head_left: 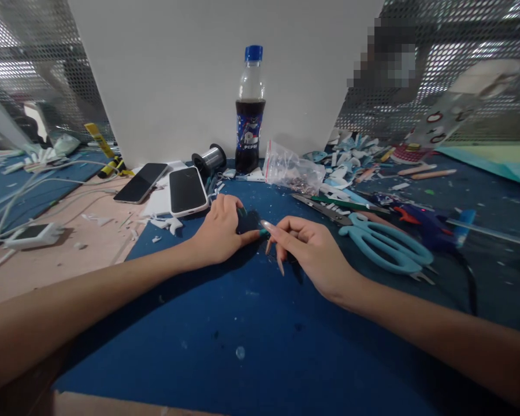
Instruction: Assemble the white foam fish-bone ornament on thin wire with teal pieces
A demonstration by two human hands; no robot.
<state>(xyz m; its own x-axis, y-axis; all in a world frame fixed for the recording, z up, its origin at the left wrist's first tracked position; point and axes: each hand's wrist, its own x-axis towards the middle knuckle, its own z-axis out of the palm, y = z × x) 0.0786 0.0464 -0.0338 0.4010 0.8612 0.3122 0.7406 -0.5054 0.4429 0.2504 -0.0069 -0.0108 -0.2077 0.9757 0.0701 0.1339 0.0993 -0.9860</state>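
Note:
My left hand (220,231) rests on the blue mat (251,329), fingers curled down and thumb stretched toward my right hand. A small dark, fuzzy-looking patch (252,221) lies between its fingers and thumb; whether it is an object or shadow is unclear. Greenish tips show at the left fingers and thumb. My right hand (312,248) is closed in a pinch, its long-nailed thumb tip beside the left thumb tip. Whatever it pinches is too small or hidden to name. Blue-handled scissors (385,240) lie just right of my right hand.
Behind my hands stand a Pepsi bottle (250,115), a wire spool (210,159) and a plastic bag (292,170). Two phones, one black (142,182) and one white-edged (188,190), lie at left. A glue gun (431,225) and foam scraps (351,159) are at right.

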